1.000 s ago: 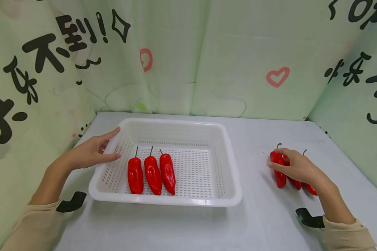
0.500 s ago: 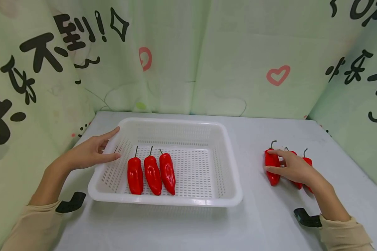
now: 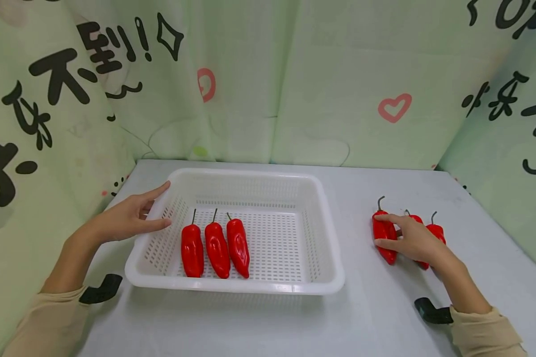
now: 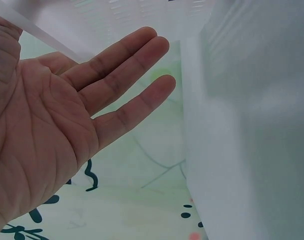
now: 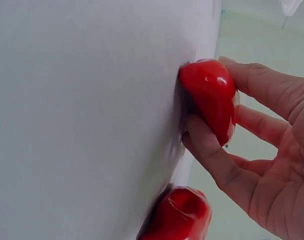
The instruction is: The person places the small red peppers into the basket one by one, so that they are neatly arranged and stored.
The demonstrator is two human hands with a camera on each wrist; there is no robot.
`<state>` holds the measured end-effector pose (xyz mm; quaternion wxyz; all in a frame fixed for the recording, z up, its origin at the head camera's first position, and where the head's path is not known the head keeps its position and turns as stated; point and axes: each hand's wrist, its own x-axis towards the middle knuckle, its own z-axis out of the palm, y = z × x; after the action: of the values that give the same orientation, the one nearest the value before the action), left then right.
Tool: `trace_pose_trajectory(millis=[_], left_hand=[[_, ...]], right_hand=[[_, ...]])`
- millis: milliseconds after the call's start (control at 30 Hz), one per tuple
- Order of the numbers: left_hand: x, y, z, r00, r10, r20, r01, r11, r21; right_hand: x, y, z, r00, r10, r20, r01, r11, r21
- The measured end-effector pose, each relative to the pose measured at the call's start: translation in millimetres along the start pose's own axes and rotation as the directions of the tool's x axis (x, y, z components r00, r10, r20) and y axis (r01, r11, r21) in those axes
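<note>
At the far left, a left hand (image 3: pixel 127 215) is being held with its fingers straight; the left rim of a white slotted basket (image 3: pixel 268 286) is being touched by it, and nothing is being gripped. Just right of these fingers, inside the basket, three glossy red peppers (image 3: pixel 217 249) are being held side by side, stems pointing away.

Well to the right, beyond the basket, a fourth red pepper (image 3: pixel 382 230) is being pinched between the thumb and fingers of a right hand (image 3: pixel 417 240). Compared with a second ago, this pepper is being drawn leftward over the bench (image 3: pixel 250 327), and the gap from its neighbours is being widened; by this it is seemingly being singled out from the group. Whether it is being raised off the bench cannot be told. The left hand and the basket are being kept in place.

Farthest right, beside and behind the gripping fingers, two more red peppers (image 3: pixel 436 230) are being left on the bench, partly covered by the right hand.
</note>
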<state>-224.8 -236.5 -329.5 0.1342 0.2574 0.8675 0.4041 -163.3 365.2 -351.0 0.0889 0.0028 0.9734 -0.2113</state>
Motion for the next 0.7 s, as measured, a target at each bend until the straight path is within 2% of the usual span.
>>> trace_pose_trajectory(millis=[267,700], left_hand=[[1.0,-1.0,0.4,1.000,-0.012,-0.002,0.012,1.000,0.003],[0.5,-1.0,1.5,1.000,-0.019,-0.010,0.019,1.000,0.023]], right_hand=[[0.8,-1.7,-1.3,1.000,-0.007,-0.022,0.007,1.000,-0.019],[0.6,-5.9,-2.6,0.999,0.030,-0.019,-0.030,1.000,-0.005]])
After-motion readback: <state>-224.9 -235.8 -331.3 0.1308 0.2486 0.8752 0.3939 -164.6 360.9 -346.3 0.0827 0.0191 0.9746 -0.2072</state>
